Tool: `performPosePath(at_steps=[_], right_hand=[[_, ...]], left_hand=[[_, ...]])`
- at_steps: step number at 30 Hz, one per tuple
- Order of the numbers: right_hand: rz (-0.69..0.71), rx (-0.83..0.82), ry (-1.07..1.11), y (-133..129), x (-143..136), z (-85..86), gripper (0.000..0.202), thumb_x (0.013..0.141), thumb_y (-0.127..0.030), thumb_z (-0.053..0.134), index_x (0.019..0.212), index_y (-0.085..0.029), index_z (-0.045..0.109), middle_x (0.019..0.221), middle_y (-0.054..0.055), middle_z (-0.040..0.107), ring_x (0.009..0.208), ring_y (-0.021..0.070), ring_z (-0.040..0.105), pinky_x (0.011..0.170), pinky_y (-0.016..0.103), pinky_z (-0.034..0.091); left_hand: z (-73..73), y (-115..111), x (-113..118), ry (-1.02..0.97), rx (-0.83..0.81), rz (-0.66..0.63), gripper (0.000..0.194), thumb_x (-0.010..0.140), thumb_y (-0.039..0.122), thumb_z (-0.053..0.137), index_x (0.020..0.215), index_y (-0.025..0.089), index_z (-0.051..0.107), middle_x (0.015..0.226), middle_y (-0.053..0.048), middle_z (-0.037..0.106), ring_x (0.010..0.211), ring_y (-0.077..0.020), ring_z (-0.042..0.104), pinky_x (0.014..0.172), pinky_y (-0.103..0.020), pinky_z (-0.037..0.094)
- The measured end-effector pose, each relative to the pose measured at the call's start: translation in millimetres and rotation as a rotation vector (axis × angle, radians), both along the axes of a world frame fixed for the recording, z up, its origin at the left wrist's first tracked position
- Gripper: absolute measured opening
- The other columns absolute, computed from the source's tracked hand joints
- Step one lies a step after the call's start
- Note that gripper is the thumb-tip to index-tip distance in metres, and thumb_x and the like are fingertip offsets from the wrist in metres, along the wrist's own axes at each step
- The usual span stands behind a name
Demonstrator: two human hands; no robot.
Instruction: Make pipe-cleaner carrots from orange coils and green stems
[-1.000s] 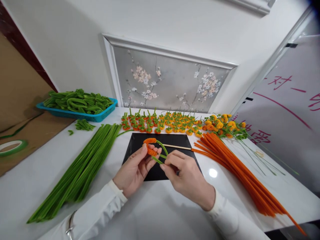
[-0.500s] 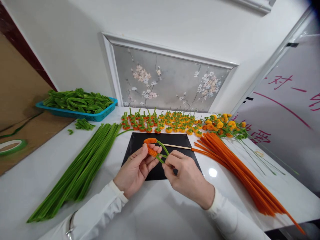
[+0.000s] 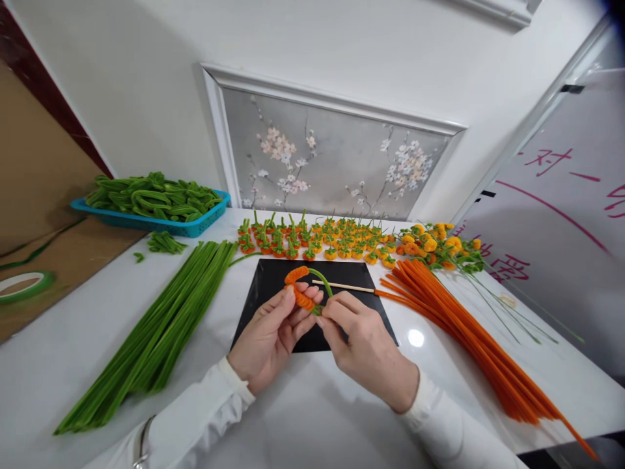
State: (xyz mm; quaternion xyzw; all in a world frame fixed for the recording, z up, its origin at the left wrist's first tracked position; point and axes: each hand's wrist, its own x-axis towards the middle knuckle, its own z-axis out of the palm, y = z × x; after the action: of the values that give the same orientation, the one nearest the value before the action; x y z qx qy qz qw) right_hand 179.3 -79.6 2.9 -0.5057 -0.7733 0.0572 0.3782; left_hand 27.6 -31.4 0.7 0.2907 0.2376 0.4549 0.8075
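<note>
Over the black mat [image 3: 254, 306], my left hand [image 3: 273, 332] pinches an orange coil [image 3: 297, 275] of fuzzy stem between thumb and fingers. A green fuzzy stem [image 3: 322, 277] runs through the coil and arches over to the right. My right hand [image 3: 361, 339] has its fingers closed on the green stem where its ends meet. The coil is bent into a curve, open toward the right. Behind the hands a thin wooden stick [image 3: 344, 286] lies on the mat, its right end touching an orange stem.
Green stems [image 3: 151, 332] lie at left, orange stems [image 3: 478, 345] at right. A blue basket [image 3: 195, 227] of green pieces, rows of small orange and yellow pieces [image 3: 293, 244], and flowers [image 3: 439, 244] line the back. Green tape [image 3: 41, 286] is far left.
My left hand has shifted slightly right, nearer my right hand. The orange coil has tilted and moved right, and the green loop looks rounder and tighter.
</note>
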Motion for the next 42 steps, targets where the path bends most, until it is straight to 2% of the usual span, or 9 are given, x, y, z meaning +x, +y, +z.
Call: performPosePath(at_steps=[8,14,18,24,36,42], right_hand=[[0.018,-0.011,-0.001,-1,4,1.6,0.014,0.089,-0.014,0.046,0.077,-0.019,0.052,0.086,0.005,0.057,0.076,0.0148,0.058,0.071,0.027,0.050],[0.015,-0.006,-0.016,1,4,-0.6,0.013,0.089,-0.015,0.046,0.078,-0.019,0.053,0.086,0.005,0.057,0.077,0.0154,0.058,0.071,0.027,0.050],[0.003,-0.004,-0.025,0,3,-0.7,0.014,0.089,-0.015,0.046,0.078,-0.018,0.053,0.086,0.005,0.056,0.077,0.0151,0.058,0.072,0.027,0.050],[-0.017,0.013,-0.032,1,0,-0.8,0.015,0.091,-0.019,0.045,0.080,-0.018,0.055,0.085,0.006,0.057,0.077,0.0159,0.057,0.070,0.028,0.050],[-0.082,0.102,-0.117,4,-4,-8.1,0.022,0.095,-0.027,0.042,0.084,-0.016,0.058,0.083,0.005,0.059,0.076,0.0152,0.059,0.071,0.028,0.051],[-0.058,0.126,-0.163,15,2,-14.1,0.025,0.096,-0.028,0.040,0.083,-0.017,0.059,0.082,0.005,0.059,0.076,0.0141,0.059,0.071,0.026,0.051]], left_hand=[[2.6,6,-3,0.000,-0.066,0.094,0.014,0.089,0.018,0.053,0.096,0.015,0.065,0.098,-0.007,0.072,0.094,-0.0159,0.068,0.083,-0.025,0.055],[1.0,0,0,0.027,-0.048,0.019,0.011,0.087,0.022,0.057,0.091,0.015,0.065,0.097,-0.007,0.071,0.096,-0.0181,0.067,0.081,-0.026,0.056],[-0.9,-2,1,0.038,-0.013,0.016,0.010,0.087,0.022,0.057,0.089,0.015,0.065,0.099,-0.007,0.070,0.097,-0.0178,0.066,0.080,-0.024,0.056],[-2.7,-4,3,0.043,0.018,-0.021,0.013,0.089,0.021,0.054,0.093,0.015,0.066,0.102,-0.007,0.069,0.098,-0.0159,0.065,0.084,-0.023,0.054],[-10.9,-7,7,0.023,0.056,-0.051,0.016,0.088,0.022,0.055,0.093,0.013,0.068,0.101,-0.007,0.068,0.082,-0.0095,0.065,0.079,-0.018,0.054],[-10.5,0,8,0.067,0.007,-0.028,0.018,0.090,0.019,0.051,0.098,0.014,0.066,0.099,-0.008,0.069,0.080,-0.0108,0.066,0.078,-0.022,0.055]])
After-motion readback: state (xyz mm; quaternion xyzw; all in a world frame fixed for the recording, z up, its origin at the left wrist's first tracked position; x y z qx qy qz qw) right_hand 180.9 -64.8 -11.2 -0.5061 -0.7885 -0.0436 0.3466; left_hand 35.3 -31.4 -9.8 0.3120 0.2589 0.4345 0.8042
